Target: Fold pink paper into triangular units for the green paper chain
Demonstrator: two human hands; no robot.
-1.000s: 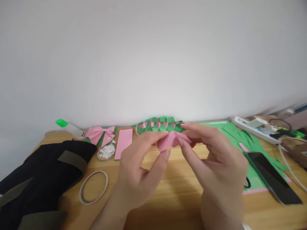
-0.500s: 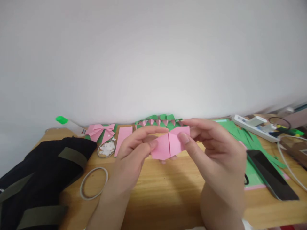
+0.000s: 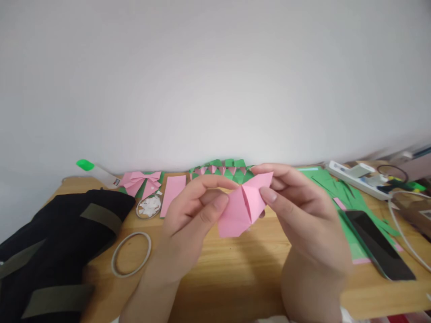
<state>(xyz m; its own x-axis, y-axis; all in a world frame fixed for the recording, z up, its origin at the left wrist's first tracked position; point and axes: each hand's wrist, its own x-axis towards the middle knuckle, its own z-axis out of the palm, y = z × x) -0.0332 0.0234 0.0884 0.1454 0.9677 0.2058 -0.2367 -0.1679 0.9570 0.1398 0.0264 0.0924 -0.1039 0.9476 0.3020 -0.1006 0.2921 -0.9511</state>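
Both hands hold up one folded piece of pink paper (image 3: 237, 213) above the wooden table. My left hand (image 3: 191, 220) pinches its left side, thumb in front and index finger along the top edge. On the right side, my right hand (image 3: 303, 220) grips the paper between thumb and fingers. A slit-like fold runs down the middle, parted a little, and one pointed corner sticks up at the upper right. Behind the hands stand several green and pink folded paper pieces (image 3: 224, 168). A pink paper strip (image 3: 173, 190) lies just beyond my left hand.
A pink paper bow (image 3: 143, 181), a ring with white scraps (image 3: 149, 206), a roll of tape (image 3: 131, 254) and black cloth (image 3: 67, 224) lie on the left. Right are green paper sheets (image 3: 323, 184), a phone (image 3: 377, 244) and a white power strip (image 3: 357, 179). A wall rises behind.
The pink paper has tilted, its left end lower and its right corner higher. Its middle fold has parted more. Both hands keep their hold.
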